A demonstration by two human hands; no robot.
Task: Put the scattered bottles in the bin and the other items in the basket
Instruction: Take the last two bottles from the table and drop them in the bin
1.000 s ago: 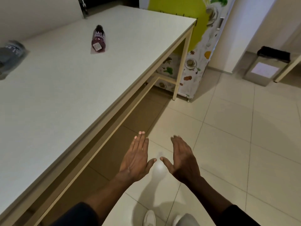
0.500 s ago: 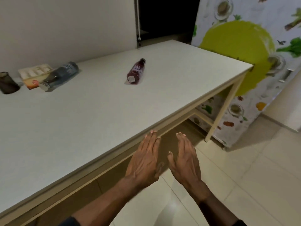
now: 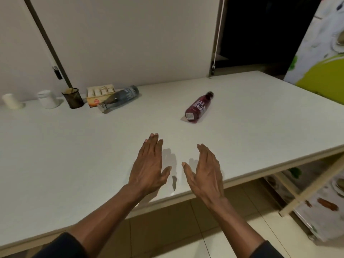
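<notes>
A dark red bottle point(image 3: 198, 107) lies on its side on the white table point(image 3: 74, 155), beyond my hands. A grey bottle point(image 3: 120, 98) with a silver cap lies further back on the left, against a flat box point(image 3: 98, 96). A dark mesh cup point(image 3: 73, 98), a white cup point(image 3: 47, 99) and a cream cup point(image 3: 11, 101) stand along the wall. My left hand point(image 3: 149, 163) and my right hand point(image 3: 205, 169) hover over the table's near part, both flat, fingers apart, holding nothing. No bin or basket shows.
A fridge with a food print point(image 3: 320, 58) stands at the right end of the table. A dark opening point(image 3: 260, 32) lies behind the table. The table's front edge point(image 3: 260, 175) and leg point(image 3: 312, 190) are on the right, over a tiled floor point(image 3: 176, 239).
The view has swung up and left from the floor to the table. Both hands have moved forward from below the table edge to over its top, still empty.
</notes>
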